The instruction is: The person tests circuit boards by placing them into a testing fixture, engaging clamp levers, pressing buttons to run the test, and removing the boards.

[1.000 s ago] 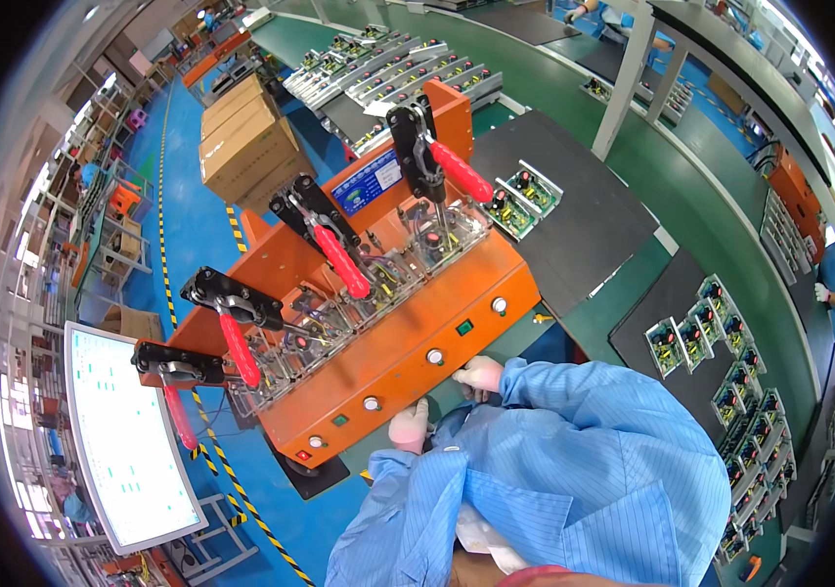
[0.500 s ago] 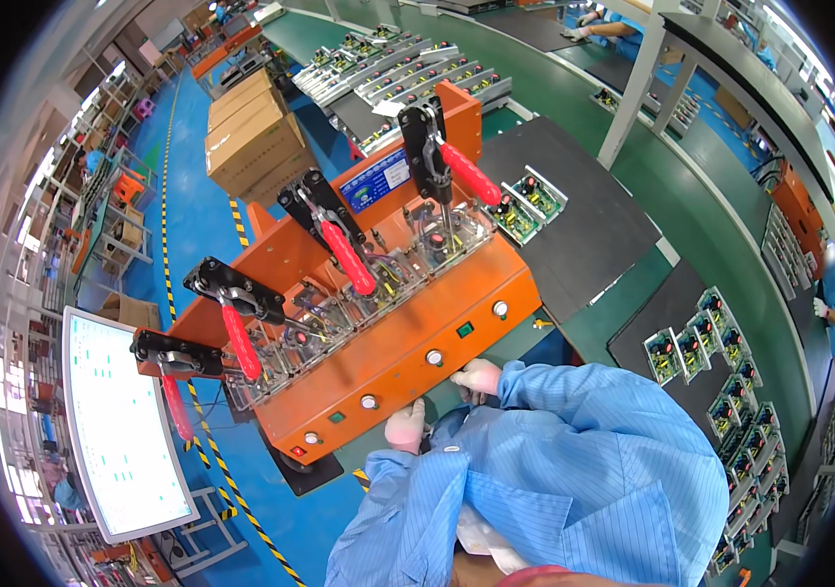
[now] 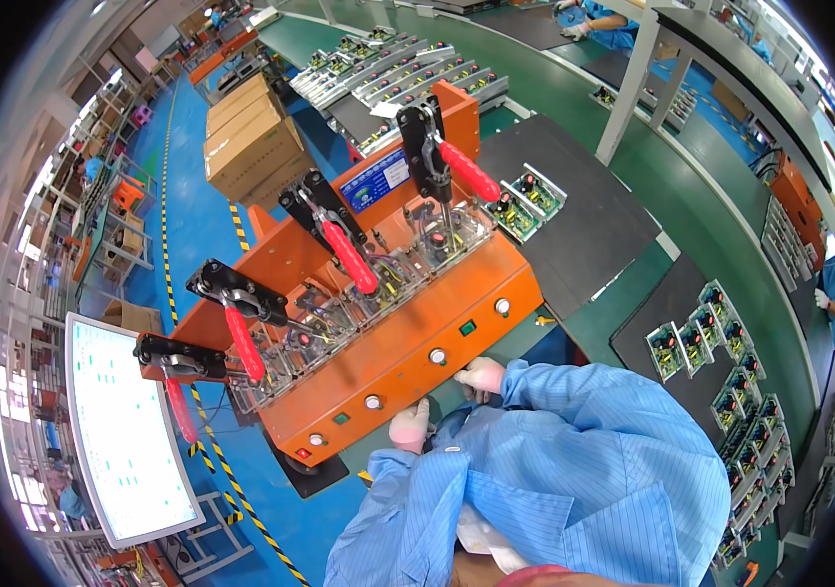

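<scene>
My left hand, in a pale glove, rests at the lower front edge of an orange test fixture. One of its digits is stretched toward the fixture and the others are partly hidden. To its right, my right hand lies by the same edge, gloved too, its fingers loosely apart with nothing visible in them. Toggle clamps with red handles stand along the fixture, over clear plastic nests holding circuit boards. Round white buttons line its front face.
A lit monitor stands at the left. Two circuit boards sit on a black mat right of the fixture. More boards stand in rows farther right. Cardboard boxes are stacked behind. Other people work at the far right and top.
My hands stay at the fixture's front edge, and the clamps have not moved. The view has shifted very slightly. A distant person's hands at the top have moved.
</scene>
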A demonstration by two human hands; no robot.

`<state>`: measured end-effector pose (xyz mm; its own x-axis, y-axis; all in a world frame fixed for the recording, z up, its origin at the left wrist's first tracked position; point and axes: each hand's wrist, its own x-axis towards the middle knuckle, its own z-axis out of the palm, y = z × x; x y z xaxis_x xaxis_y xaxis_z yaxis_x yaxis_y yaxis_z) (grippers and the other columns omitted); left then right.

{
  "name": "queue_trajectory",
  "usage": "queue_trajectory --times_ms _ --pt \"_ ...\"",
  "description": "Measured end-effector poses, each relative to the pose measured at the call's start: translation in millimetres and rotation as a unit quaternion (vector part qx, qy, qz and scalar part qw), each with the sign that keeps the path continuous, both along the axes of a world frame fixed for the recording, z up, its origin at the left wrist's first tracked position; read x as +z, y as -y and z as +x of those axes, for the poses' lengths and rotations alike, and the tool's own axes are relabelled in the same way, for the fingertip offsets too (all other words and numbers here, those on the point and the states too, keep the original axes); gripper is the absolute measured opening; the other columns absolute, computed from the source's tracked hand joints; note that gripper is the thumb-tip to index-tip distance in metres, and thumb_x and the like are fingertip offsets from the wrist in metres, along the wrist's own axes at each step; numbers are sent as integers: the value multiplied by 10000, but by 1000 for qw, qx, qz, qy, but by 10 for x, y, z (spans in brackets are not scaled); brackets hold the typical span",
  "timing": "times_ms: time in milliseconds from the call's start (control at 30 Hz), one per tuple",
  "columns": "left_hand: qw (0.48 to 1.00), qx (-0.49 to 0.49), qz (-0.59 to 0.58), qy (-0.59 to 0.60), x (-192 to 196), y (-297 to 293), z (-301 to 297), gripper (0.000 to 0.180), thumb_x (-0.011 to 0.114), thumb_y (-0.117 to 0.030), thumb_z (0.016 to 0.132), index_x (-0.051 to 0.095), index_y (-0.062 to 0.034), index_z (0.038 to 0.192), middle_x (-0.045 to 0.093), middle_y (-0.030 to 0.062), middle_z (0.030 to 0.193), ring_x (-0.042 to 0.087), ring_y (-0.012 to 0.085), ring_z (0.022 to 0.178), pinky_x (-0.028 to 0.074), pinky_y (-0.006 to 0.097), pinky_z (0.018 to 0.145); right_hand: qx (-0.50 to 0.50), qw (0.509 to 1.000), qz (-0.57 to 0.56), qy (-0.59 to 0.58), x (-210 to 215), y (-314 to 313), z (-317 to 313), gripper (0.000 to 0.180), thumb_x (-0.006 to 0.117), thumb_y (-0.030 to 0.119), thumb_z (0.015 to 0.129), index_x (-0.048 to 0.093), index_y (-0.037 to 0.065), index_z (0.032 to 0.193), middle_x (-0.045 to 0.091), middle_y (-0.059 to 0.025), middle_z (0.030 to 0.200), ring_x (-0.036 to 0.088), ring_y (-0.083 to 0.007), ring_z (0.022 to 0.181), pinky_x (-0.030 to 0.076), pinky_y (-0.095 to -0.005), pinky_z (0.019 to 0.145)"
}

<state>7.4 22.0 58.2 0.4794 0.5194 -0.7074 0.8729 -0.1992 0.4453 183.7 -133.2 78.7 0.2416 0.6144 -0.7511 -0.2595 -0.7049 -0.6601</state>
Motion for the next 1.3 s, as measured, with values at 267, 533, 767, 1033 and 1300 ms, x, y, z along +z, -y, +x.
queue_trajectory --times_ms 267,533,767,1033,1300 --pt "1000 -4 -10 11 42 -7 -24 543 423 -482 930 700 -65 721 622 12 528 575 209 512 463 278 561 -5 1000 2 9 27 -3 -18 383 449 300 923 608 -34 823 647 -129 677 576 -248 459 486 -309 430" --pt "1000 0 -17 8 157 31 29 541 421 -482 930 700 -69 720 623 19 532 579 213 519 460 286 560 -11 1000 -12 2 -51 -6 -9 381 454 302 921 607 -35 833 646 -130 677 581 -252 464 483 -304 426" --pt "998 -27 45 34 127 49 6 517 422 -473 925 700 -76 744 633 18 553 593 235 550 459 303 571 -29 999 -16 -1 -65 -13 -26 377 462 299 923 605 -41 845 646 -135 678 584 -254 466 480 -298 421" --pt "997 -7 66 45 130 74 -31 507 422 -477 920 700 -85 761 638 14 568 598 249 569 457 311 574 -23 999 -25 1 -47 -40 -49 374 473 299 927 601 -47 866 653 -141 681 594 -254 466 477 -293 407" --pt "998 -31 25 39 184 19 -37 538 415 -506 919 698 -84 742 640 12 573 600 233 564 457 314 571 -27 999 -38 23 -37 -51 -61 380 482 302 927 595 -59 887 657 -146 676 607 -261 466 472 -287 388"
